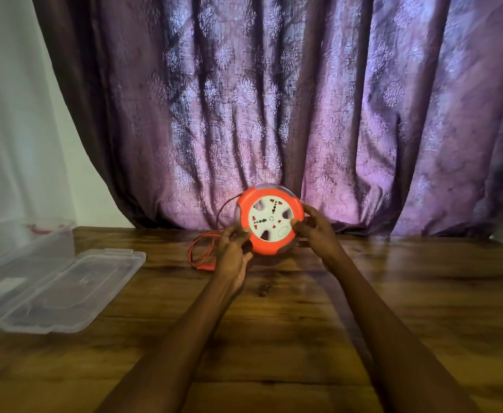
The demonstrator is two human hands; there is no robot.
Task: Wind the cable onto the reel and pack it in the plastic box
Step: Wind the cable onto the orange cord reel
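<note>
An orange cable reel point(271, 220) with a white socket face is held upright above the far middle of the wooden table point(393, 308). My left hand point(233, 248) grips its lower left rim. My right hand point(315, 228) holds its right edge, fingers on the white face. A thin red cable point(199, 248) runs from the reel's left side and lies in loose loops on the table beside my left hand. The clear plastic box point(21, 248) stands open at the far left, its lid point(68, 290) lying flat on the table in front of it.
A purple patterned curtain point(274, 99) hangs right behind the table's far edge. A white wall point(12, 129) is at the left. Something small and red point(43, 229) shows inside the box.
</note>
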